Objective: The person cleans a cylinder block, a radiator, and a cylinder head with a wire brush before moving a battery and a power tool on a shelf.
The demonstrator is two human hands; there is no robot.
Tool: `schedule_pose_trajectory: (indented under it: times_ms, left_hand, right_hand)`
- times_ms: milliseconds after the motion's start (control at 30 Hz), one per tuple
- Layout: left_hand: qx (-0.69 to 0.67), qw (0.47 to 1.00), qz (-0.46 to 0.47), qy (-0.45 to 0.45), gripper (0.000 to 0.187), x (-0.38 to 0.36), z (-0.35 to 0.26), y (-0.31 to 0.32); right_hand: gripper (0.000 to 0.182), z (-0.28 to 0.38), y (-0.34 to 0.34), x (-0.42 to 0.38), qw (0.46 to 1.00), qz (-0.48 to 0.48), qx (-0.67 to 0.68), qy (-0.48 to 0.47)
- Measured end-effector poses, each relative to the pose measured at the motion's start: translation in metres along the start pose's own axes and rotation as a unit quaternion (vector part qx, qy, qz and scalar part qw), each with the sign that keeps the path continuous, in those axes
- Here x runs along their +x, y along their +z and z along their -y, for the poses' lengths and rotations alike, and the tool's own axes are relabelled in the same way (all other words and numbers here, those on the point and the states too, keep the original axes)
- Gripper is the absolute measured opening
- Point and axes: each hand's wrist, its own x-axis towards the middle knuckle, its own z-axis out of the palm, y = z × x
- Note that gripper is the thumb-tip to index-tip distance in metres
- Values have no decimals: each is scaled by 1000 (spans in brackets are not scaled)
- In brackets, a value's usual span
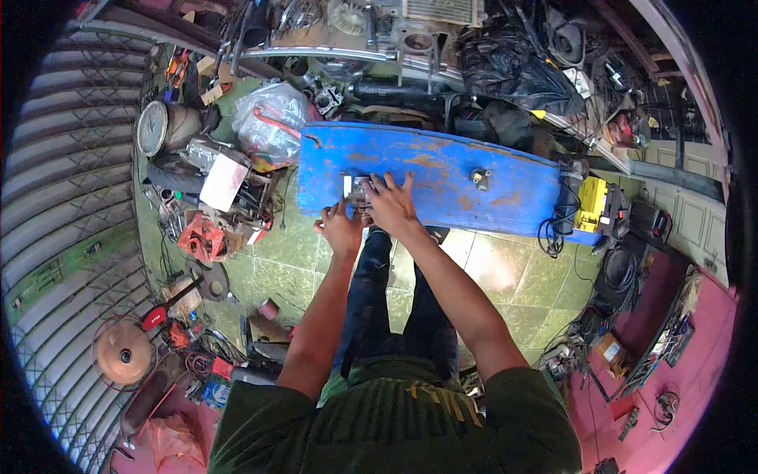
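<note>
A small metal part (356, 188) with a bright, whitish face lies at the left of the worn blue bench top (442, 189). My left hand (343, 229) is at its near side, fingers bent against its lower edge. From the right, my right hand (389, 201) reaches over the part, its fingers spread and the fingertips around its right side. Both hands touch or nearly touch the part; the exact contact is too small to tell. Farther right on the bench stands a small brass-coloured metal fitting (480, 178).
A yellow case (591, 204) and black cables (550, 237) are at the bench's right end. Metal parts and a clear plastic bag (272, 118) crowd the left. Behind the bench runs a cluttered shelf (316, 54). A round fan-like object (124, 352) stands lower left.
</note>
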Motion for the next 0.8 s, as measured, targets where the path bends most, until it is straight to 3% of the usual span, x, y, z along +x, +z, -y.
schedule_pose_trajectory:
  times_ms: [133,200,267,333,367,400,467,500,567,700,767,800]
  left_hand:
    - [16,990,56,-129,54,-16,-4,13]
    - [14,974,107,-200,60,-29,-9,21]
    - [5,973,87,-214,68,-39,-8,41]
    - [1,965,129,-228,74,-44,-4,55]
    - [-126,971,54,-197,74,-65,46,151]
    - [-127,970,56,-201,74,-67,49,157]
    - [-287,936,-10,-205,72,-69,51,171]
    - [-288,935,-9,-209,72,-73,13,142]
    - [-58,958,86,-267,75,-48,-15,63]
    - [-137,955,53,-260,83,-46,-3,73]
    - [-128,961,60,-237,90,-28,1,59]
    - [-163,967,27,-194,90,-20,10,61]
  right_hand:
    - [48,10,5,43,993,56,-67,-81]
    - [44,15,3,55,970,148,-146,-128]
    - [42,13,17,63,964,150,-170,-138]
    - [42,10,18,70,953,216,-157,-143]
    - [45,10,11,71,947,231,-157,-159]
    - [45,10,13,71,945,235,-159,-161]
    - [49,6,16,72,953,201,-127,-186]
    - [49,5,18,74,952,205,-128,-188]
    - [55,7,21,79,939,239,-169,-179]
    - [62,3,26,84,936,241,-181,-181]
    - [50,-12,43,82,978,111,-122,-131]
    - [50,-15,38,84,977,113,-121,-133]
